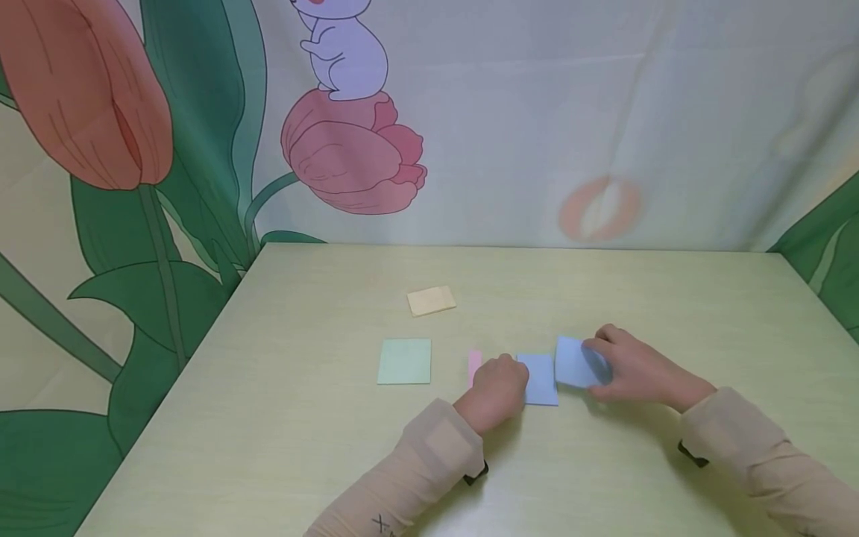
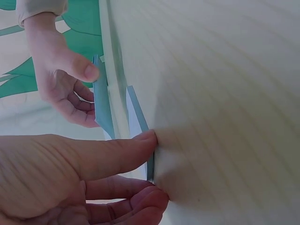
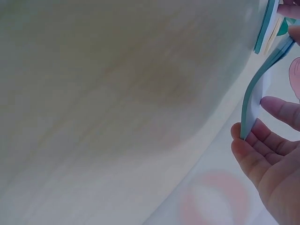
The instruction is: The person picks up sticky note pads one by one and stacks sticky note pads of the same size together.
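Note:
Two blue sticky-note pads are near the hands. My left hand (image 1: 495, 389) pinches the left edge of one blue pad (image 1: 540, 380), which lies on the table; thumb and fingertips grip that edge in the left wrist view. My right hand (image 1: 631, 365) holds the other blue pad (image 1: 577, 362) by its right side, tilted and raised off the table. In the right wrist view this held pad (image 3: 253, 93) bends between the thumb and fingers. A pink strip (image 1: 474, 365) lies just left of my left hand, partly hidden by it.
A green square pad (image 1: 405, 362) lies on the table (image 1: 268, 418) left of the pink strip. Farther back is a pale yellow rectangular pad (image 1: 432, 300). A printed curtain (image 1: 503, 134) hangs behind the table's back edge.

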The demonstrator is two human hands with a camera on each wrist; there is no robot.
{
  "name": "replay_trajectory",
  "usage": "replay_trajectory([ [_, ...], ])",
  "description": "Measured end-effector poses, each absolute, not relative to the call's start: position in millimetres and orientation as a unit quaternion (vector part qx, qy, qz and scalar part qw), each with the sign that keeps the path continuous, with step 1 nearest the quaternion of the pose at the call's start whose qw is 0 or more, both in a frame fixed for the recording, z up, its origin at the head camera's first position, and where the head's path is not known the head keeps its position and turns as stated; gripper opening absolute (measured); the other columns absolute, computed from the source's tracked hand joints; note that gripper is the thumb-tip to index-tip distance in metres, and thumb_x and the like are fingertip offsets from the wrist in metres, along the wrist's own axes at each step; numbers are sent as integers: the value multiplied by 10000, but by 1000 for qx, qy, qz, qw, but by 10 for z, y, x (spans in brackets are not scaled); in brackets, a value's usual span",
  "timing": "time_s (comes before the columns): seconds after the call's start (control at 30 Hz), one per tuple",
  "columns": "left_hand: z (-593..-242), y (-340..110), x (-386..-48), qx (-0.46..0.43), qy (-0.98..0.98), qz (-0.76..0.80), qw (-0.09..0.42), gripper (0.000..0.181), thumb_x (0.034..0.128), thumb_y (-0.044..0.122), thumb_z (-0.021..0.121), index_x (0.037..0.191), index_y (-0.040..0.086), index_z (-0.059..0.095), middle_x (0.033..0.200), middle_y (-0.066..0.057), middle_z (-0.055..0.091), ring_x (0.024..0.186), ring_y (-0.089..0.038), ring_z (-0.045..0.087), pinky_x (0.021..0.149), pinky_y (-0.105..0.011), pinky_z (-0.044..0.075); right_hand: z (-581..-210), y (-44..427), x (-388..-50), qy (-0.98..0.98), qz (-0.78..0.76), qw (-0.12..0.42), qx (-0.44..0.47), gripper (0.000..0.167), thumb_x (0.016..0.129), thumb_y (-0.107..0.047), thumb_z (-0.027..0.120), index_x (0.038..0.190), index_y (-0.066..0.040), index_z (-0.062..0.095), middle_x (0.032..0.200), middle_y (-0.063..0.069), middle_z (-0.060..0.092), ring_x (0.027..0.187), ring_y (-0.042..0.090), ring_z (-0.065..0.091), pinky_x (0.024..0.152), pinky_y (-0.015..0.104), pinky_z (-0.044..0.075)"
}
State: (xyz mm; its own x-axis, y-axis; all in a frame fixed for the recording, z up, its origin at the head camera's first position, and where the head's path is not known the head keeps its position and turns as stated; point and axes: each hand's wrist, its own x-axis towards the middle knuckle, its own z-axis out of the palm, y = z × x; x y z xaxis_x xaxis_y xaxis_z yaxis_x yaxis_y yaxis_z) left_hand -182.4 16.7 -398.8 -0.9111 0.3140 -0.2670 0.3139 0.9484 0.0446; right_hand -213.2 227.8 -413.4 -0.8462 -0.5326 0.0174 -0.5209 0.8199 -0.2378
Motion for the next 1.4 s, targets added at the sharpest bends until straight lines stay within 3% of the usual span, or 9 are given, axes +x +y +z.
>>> replay_trajectory([
  [1.4, -3958, 170, -1812, 152, 977, 0, 152, 66, 830, 100, 525, 803, 103, 586, 800, -27, 488, 637, -136, 408, 464, -226, 367, -4127, 2279, -2059, 953, -103, 44, -283, 591, 661, -341, 711, 1126, -17, 543, 1019, 84, 480, 832, 156, 443, 681, 280, 422],
])
